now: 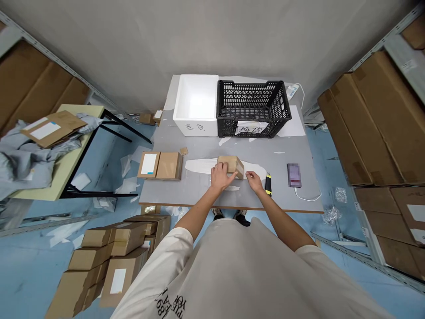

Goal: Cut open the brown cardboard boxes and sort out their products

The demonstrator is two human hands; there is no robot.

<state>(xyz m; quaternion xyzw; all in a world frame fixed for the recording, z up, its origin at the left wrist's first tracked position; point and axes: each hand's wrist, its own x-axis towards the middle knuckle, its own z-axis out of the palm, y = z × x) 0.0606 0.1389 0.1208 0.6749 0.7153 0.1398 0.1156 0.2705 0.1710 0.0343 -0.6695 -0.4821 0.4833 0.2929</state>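
Your left hand (221, 173) is clamped on the small cardboard box (231, 165), fingers wrapped over its near-left side, so that grip is closed on it. The box sits on the grey tabletop (206, 186), near the front edge and roughly in the middle, on top of a white sheet (199, 165) lying flat there. It looks a bit tilted, one corner pointing toward you.

Your right hand (254, 179) is just to the right of the box, fingers curled in; can't tell if it's pinching anything or if it's touching the box, too small to see.

Just beside your right hand there's a yellow-and-black utility knife (268, 184) lying on the tabletop. Further right is a phone (294, 174) with a white cable (308, 197) running off it.

On the left side of the tabletop two flat cardboard boxes (160, 165) lie side by side, touching, one with a white label. At the back, a white foam box (196, 104) and a black plastic crate (254, 107) stand right next to each other, both with handwritten labels. More cardboard boxes are stacked on the floor (102, 261) to your lower left.
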